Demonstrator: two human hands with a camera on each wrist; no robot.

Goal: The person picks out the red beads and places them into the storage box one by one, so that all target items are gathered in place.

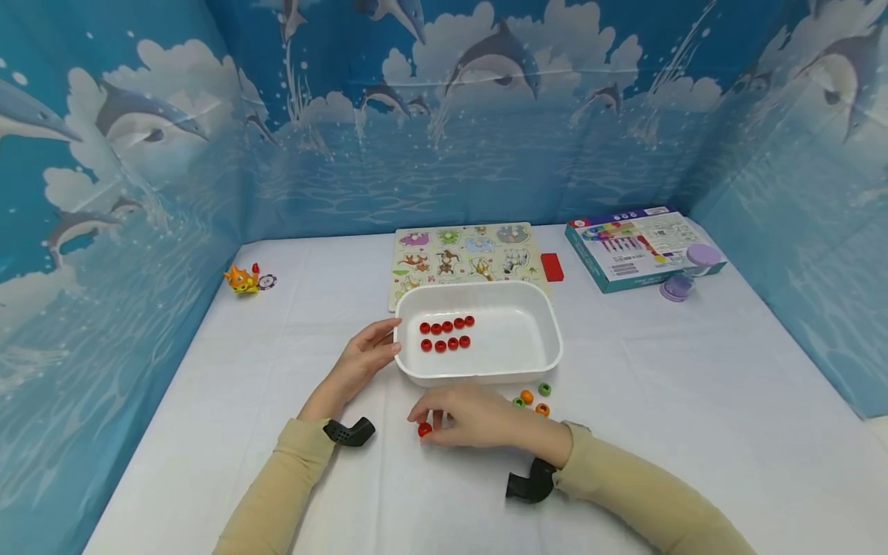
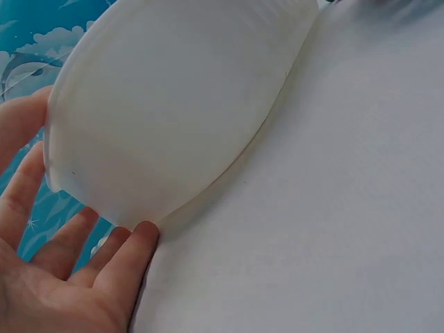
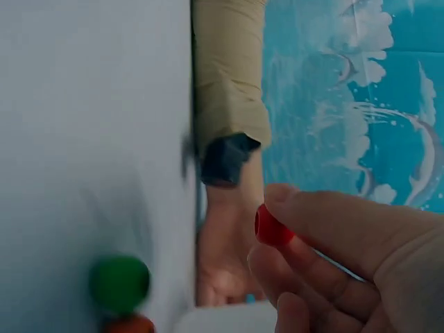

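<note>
A white rectangular tray [image 1: 513, 331] holds several red beads [image 1: 447, 327] in two rows along its left half. At the tray's left end my left hand [image 1: 357, 366] touches the wall and rim with extended fingers. In the left wrist view those fingers [image 2: 132, 260] lie against the outside of the tray wall [image 2: 166, 118]. In front of the tray, my right hand [image 1: 472, 416] pinches a red bead [image 1: 425, 429] between thumb and fingers. The right wrist view shows this bead [image 3: 272, 226] with its hole facing sideways.
Loose green and orange beads [image 1: 527, 397] lie just right of my right hand. Behind the tray is an animal puzzle board [image 1: 463, 262] with a red block [image 1: 552, 267] beside it. A toy box [image 1: 638, 250] and purple-lidded jar [image 1: 678, 287] stand back right; a small orange toy [image 1: 241, 280] sits left.
</note>
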